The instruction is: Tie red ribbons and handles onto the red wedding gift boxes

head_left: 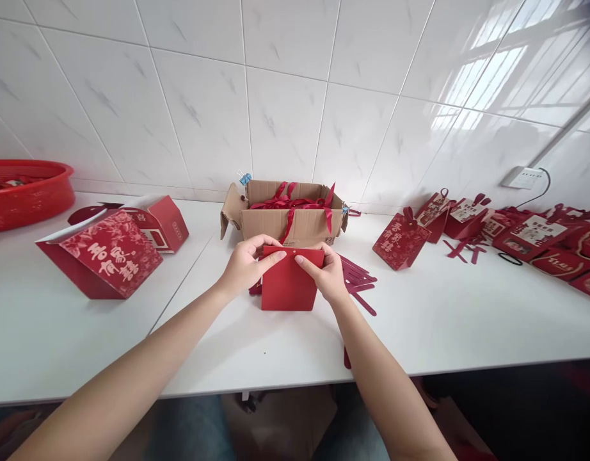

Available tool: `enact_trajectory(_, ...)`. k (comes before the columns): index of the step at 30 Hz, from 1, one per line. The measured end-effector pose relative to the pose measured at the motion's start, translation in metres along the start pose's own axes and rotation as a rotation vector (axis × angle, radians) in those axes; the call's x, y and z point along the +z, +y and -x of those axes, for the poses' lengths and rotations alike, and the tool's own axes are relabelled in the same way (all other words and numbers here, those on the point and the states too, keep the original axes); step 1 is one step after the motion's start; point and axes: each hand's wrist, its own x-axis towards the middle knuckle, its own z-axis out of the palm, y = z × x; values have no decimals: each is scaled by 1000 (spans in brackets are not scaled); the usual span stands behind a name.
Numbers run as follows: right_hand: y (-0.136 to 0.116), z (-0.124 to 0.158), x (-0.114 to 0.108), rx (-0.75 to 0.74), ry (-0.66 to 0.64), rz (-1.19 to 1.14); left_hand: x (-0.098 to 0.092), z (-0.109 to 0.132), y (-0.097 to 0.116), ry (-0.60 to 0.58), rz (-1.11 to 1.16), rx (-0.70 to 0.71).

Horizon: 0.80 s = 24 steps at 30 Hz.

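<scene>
A small plain red paper box (289, 282) stands upright on the white table (458, 320) in front of me. My left hand (247, 264) grips its upper left edge, fingers curled over the top. My right hand (326, 272) pinches its upper right edge, the forefinger lying along the top. Just behind it sits an open cardboard carton (276, 221) filled with red ribbons (295, 200). Loose dark red strips (358, 280) lie on the table to the right of my right hand.
A large red printed box (105, 259) and a smaller one (163, 221) lie at the left, with a red basket (23, 192) behind. Several finished red boxes (516, 237) crowd the right. A tiled wall rises behind; the table's front edge is near me.
</scene>
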Motion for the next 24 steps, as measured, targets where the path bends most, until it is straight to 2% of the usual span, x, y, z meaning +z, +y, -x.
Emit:
enact_trajectory(2, 0, 0, 1, -14, -7, 3, 2, 0, -3, 36, -8, 4)
enact_trajectory(5, 1, 0, 1, -25, -11, 10, -3, -2, -5, 11, -25, 18)
enact_trajectory(9, 3, -1, -2, -24, 63, 33, -30, -9, -20, -2, -50, -10)
enact_trajectory(11, 4, -1, -5, -39, 111, 38, -47, -9, -34, -10, -197, -70)
enact_trajectory(13, 4, -2, -7, -57, 155, 43, -60, -5, -50, -113, -367, -72)
enact_trajectory(15, 3, -2, -9, -57, 182, 59, -67, 3, -62, -280, -447, -24)
enact_trajectory(17, 3, -2, -9, -41, 179, 83, -65, 11, -70, -415, -459, 15)
enact_trajectory(19, 4, -1, -9, -34, 175, 109, -57, 15, -73, -479, -479, 29)
enact_trajectory(24, 5, -1, -11, -45, 197, 113, -38, 14, -76, -411, -545, 64)
